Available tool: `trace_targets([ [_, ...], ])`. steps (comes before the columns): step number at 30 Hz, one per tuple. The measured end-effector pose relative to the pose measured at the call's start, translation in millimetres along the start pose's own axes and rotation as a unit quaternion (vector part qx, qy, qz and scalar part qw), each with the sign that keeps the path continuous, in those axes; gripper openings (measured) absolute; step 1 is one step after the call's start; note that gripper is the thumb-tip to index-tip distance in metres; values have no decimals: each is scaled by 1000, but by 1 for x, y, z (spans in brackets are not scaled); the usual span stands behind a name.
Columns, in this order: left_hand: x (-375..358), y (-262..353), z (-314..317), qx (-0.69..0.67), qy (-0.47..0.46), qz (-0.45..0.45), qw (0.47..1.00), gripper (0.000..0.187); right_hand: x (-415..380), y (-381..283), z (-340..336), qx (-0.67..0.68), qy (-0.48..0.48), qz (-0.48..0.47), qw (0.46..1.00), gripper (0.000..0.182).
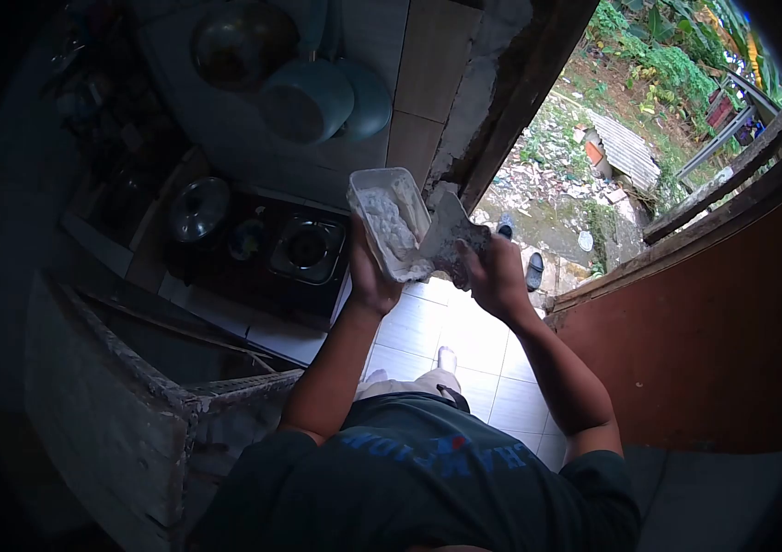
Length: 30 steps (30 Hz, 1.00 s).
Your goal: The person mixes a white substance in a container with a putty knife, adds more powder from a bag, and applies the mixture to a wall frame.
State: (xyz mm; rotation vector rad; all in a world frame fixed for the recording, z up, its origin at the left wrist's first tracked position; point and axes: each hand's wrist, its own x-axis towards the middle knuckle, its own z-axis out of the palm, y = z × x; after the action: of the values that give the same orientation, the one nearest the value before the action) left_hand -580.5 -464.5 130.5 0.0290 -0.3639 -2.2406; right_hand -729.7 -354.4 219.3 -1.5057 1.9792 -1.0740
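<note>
My left hand point(374, 281) is wrapped round the side and underside of a clear plastic tub point(417, 204), which is tilted. White paste point(385, 221) fills much of the tub and is smeared up its walls. In my right hand point(501, 279) is a putty knife point(447, 225) with a wide, stained blade. The blade's lower corner overlaps the tub's near right edge, where some paste gathers. Both hands are raised in front of my body, close to the door frame.
A gas stove point(310, 250) with a lidded pot point(199, 210) stands at left, below hanging pans point(308, 101). Patchy bare wall point(494, 64) borders the doorway. A reddish-brown door point(685, 322) stands at right, a worn cabinet door point(115, 396) at lower left. Dark shoes point(534, 271) lie by the threshold.
</note>
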Motion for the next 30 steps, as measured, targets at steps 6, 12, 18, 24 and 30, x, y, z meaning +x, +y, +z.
trace_targets([
  [6, 7, -32, -21, 68, 163, 24, 984, 66, -25, 1, 37, 194, 34, 199, 960, 31],
  [12, 3, -42, -38, 85, 162, 50, 982, 70, -15, 29, 52, 465, 80, 268, 840, 15],
  [18, -18, -26, -12, 12, 8, -10, 1000, 70, 5, 2, 17, 316, 152, -26, 936, 21],
  [24, -30, -10, -7, 58, -43, -43, 996, 79, 7, -2, 4, -150, 24, -313, 938, 20],
  [30, -33, -1, 2, -11, -47, -59, 997, 71, 23, -11, 0, -72, 55, -226, 970, 21],
])
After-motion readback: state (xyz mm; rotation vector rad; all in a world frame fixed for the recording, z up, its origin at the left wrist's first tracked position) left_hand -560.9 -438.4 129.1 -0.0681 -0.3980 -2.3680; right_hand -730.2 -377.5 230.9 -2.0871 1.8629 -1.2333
